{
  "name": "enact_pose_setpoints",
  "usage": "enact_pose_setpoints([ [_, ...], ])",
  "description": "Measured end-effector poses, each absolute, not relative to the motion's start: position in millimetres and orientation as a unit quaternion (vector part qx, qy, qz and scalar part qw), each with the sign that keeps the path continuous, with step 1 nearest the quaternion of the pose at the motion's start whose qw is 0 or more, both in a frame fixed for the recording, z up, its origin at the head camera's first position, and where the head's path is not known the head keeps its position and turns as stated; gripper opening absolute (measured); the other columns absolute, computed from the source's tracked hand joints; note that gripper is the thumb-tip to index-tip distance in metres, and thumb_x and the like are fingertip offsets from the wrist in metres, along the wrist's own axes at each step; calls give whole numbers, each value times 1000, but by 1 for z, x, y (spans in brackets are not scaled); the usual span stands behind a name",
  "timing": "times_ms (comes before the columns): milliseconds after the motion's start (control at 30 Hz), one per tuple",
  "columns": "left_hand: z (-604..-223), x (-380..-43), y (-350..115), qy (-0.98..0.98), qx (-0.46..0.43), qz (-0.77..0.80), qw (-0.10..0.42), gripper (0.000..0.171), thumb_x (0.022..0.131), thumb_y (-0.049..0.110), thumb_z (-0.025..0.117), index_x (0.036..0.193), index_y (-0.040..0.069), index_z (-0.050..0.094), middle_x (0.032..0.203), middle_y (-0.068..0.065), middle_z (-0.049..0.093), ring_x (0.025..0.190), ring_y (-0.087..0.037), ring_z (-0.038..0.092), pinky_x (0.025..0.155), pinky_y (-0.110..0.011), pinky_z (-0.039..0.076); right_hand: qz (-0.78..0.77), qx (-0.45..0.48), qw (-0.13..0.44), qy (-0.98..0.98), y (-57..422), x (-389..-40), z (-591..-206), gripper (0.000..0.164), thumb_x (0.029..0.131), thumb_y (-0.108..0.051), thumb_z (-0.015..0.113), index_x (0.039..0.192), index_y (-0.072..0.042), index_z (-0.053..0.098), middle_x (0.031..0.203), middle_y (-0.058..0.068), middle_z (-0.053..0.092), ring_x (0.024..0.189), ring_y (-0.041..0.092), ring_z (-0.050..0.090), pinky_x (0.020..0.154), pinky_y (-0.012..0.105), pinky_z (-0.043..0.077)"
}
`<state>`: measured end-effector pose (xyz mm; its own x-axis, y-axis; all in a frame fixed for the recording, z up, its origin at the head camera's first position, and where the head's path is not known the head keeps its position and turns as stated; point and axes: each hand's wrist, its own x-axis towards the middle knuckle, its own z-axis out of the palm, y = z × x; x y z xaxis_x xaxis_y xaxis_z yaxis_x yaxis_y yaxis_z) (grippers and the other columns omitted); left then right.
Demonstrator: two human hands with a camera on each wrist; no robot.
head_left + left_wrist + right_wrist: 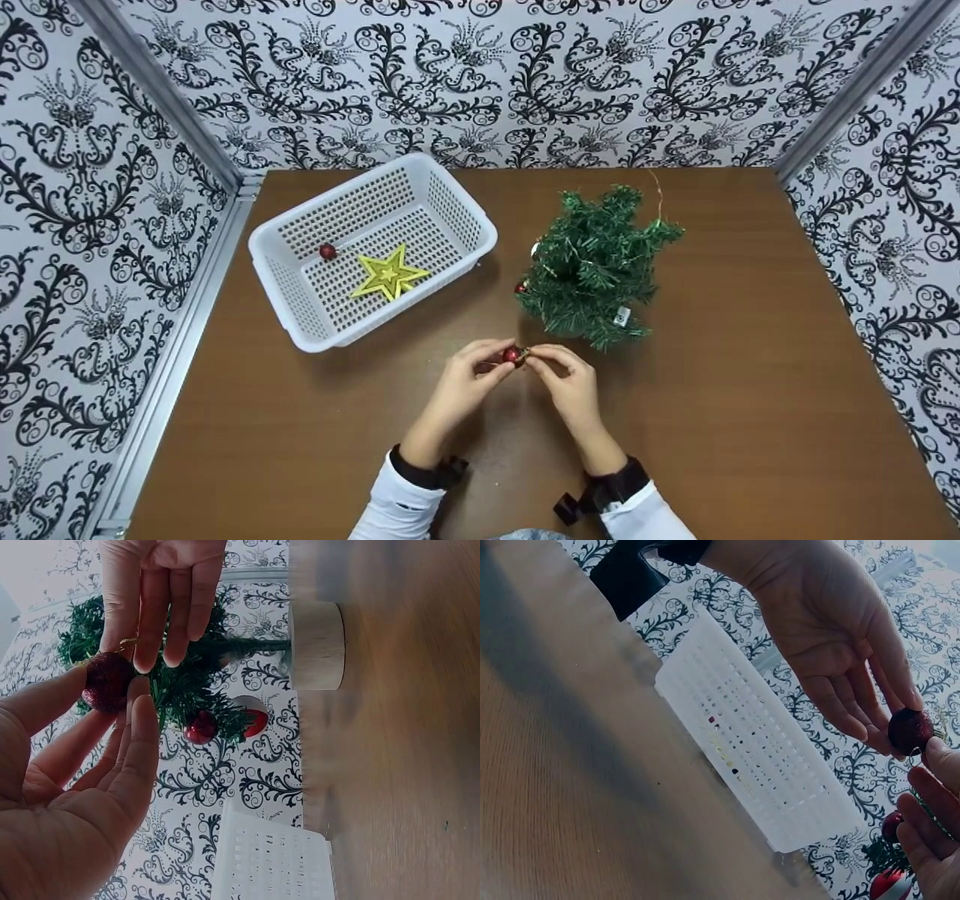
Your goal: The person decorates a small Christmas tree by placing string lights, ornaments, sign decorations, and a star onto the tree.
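A glittery dark red bauble (107,684) is held up in front of the tree by both hands. My left hand (459,384) pinches its round body between thumb and fingers. At the bauble's gold cap and loop, the thumb and fingertips of my right hand (576,386) pinch. Just beyond the hands stands a small green artificial Christmas tree (592,262) on a pale wooden base (319,645). From its left side hang a shiny red bauble (200,727) and a red-and-white ornament (256,722).
Left of the tree, a white perforated plastic basket (274,289) sits at an angle on the brown table (750,360). Inside it lie a yellow star (388,276) and another red bauble (328,251). Patterned panels (465,67) enclose the table at the back and sides.
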<state>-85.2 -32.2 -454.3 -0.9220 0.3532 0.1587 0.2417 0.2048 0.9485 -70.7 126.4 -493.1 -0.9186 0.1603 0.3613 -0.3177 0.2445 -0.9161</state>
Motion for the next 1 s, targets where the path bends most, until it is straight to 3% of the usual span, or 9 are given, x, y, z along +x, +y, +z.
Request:
enact_pose_setpoints([
  [233, -455, -85, -32, 778, 192, 596, 49, 30, 82, 2, 61, 110, -6, 59, 107, -20, 58, 89, -28, 60, 76, -24, 51, 626, 73, 219, -745, 138, -80, -531, 10, 76, -9, 69, 85, -6, 70, 83, 6, 67, 76, 10, 62, 65, 18, 50],
  [367, -455, -85, -32, 776, 192, 599, 47, 30, 82, 2, 61, 110, -6, 59, 106, -20, 58, 89, -29, 60, 75, -25, 52, 637, 74, 235, -730, 143, -80, -534, 10, 78, -15, 68, 87, -11, 71, 83, 2, 68, 74, 11, 62, 62, 18, 50],
  [633, -458, -86, -32, 777, 191, 599, 42, 29, 81, 2, 62, 109, -6, 60, 105, -20, 59, 87, -28, 61, 74, -24, 52, 650, 43, 260, -713, 150, -75, -515, 9, 79, -11, 67, 87, -7, 69, 81, 6, 67, 69, 15, 61, 58, 17, 49],
  [700, -459, -86, -31, 779, 192, 596, 40, 29, 81, 2, 62, 109, -6, 60, 104, -20, 59, 87, -28, 61, 74, -24, 52, 672, 65, 260, -690, 153, -80, -536, 12, 81, -14, 65, 90, -6, 68, 85, 7, 67, 72, 15, 61, 62, 18, 49],
  [867, -463, -86, -28, 775, 189, 601, 45, 29, 81, 2, 62, 109, -6, 60, 104, -20, 59, 90, -29, 60, 77, -27, 51, 696, 75, 251, -669, 150, -80, -529, 13, 82, -9, 63, 91, 0, 65, 85, 11, 66, 75, 15, 61, 65, 19, 50],
  [933, -465, -86, -26, 769, 186, 610, 46, 29, 81, 2, 61, 109, -7, 59, 104, -21, 59, 91, -30, 59, 78, -30, 51, 678, 44, 244, -692, 143, -73, -498, 10, 81, -4, 63, 88, 4, 64, 81, 14, 65, 72, 16, 61, 62, 18, 50],
  [1000, -467, -86, -24, 764, 180, 618, 42, 29, 81, 2, 62, 108, -7, 59, 105, -21, 58, 91, -30, 59, 79, -33, 51, 669, 34, 236, -704, 142, -75, -493, 10, 81, -2, 62, 88, 6, 63, 80, 15, 64, 72, 15, 61, 63, 18, 50],
])
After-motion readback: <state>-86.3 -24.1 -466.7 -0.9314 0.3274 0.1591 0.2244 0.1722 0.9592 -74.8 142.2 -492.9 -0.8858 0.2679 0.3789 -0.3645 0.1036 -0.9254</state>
